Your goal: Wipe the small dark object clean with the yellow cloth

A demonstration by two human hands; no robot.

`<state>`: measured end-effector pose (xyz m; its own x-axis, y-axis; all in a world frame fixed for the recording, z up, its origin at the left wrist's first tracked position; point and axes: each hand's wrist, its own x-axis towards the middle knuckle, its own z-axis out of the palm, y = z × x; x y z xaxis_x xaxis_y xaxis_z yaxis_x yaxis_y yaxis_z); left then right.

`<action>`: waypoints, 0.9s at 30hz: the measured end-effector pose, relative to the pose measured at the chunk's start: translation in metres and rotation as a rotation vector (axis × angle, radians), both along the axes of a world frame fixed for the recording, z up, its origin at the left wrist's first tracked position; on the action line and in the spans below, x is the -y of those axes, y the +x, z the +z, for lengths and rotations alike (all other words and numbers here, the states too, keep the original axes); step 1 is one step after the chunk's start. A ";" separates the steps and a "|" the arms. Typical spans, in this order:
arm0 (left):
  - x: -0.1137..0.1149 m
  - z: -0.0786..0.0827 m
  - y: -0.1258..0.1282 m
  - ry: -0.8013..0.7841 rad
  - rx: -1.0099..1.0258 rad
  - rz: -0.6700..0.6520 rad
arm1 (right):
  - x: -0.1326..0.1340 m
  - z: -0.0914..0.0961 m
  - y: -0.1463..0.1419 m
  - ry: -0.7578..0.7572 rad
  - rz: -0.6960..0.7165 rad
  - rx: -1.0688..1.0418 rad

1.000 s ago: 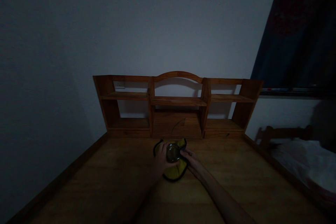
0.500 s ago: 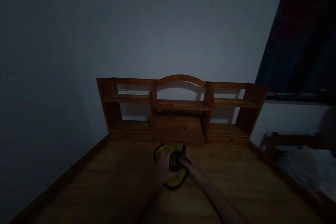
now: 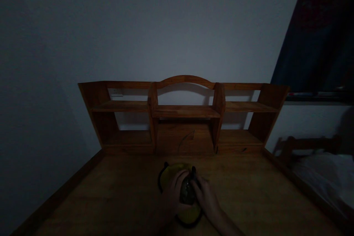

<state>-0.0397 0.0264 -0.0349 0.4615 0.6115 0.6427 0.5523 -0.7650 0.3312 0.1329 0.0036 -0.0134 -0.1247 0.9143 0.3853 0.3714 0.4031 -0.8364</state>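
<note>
A yellow, flat-looking piece with a black edge (image 3: pixel 189 217) lies on the wooden desktop; in this dim light I cannot make out its exact kind. Over it is a dark, glossy, rounded object (image 3: pixel 187 193), held between my two hands. My left hand (image 3: pixel 173 193) curls round its left side, fingers bent over the top. From the right, my right hand (image 3: pixel 205 196) has its fingers closed on the object's upper right side, near a small black part (image 3: pixel 193 171). Both hands cover much of the object and part of the yellow piece.
A wooden shelf unit (image 3: pixel 186 111) stands along the back of the desktop (image 3: pixel 116 191) against a pale wall (image 3: pixel 177 25). Raised wooden edges run down both sides. At right are a dark curtain (image 3: pixel 318 37) and a pale plastic-like bundle (image 3: pixel 326 177) beside a wooden frame.
The hands, the glossy object and the yellow piece sit lower in view, and the shelf looks larger. My right hand has turned and come in closer round the object.
</note>
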 end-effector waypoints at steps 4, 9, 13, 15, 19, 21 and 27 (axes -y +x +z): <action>0.003 0.000 0.005 -0.115 0.125 -0.052 | 0.003 0.012 0.005 -0.004 0.000 0.105; 0.006 0.009 0.007 -0.154 0.329 -0.043 | -0.003 0.009 0.000 -0.077 -0.016 -0.090; 0.002 0.008 0.005 -0.155 0.449 0.078 | -0.005 0.011 -0.011 -0.371 0.019 -0.517; 0.003 0.008 0.004 -0.135 0.455 0.123 | -0.004 0.013 -0.017 -0.519 0.185 -0.798; 0.010 0.010 0.001 -0.068 0.286 0.056 | -0.004 0.006 -0.018 -0.589 0.371 -0.976; 0.015 0.013 0.000 -0.064 0.106 0.025 | -0.006 -0.001 -0.014 -0.491 0.275 -0.810; 0.024 0.016 0.003 -0.031 -0.133 0.057 | -0.003 0.003 0.004 -0.058 0.035 -0.126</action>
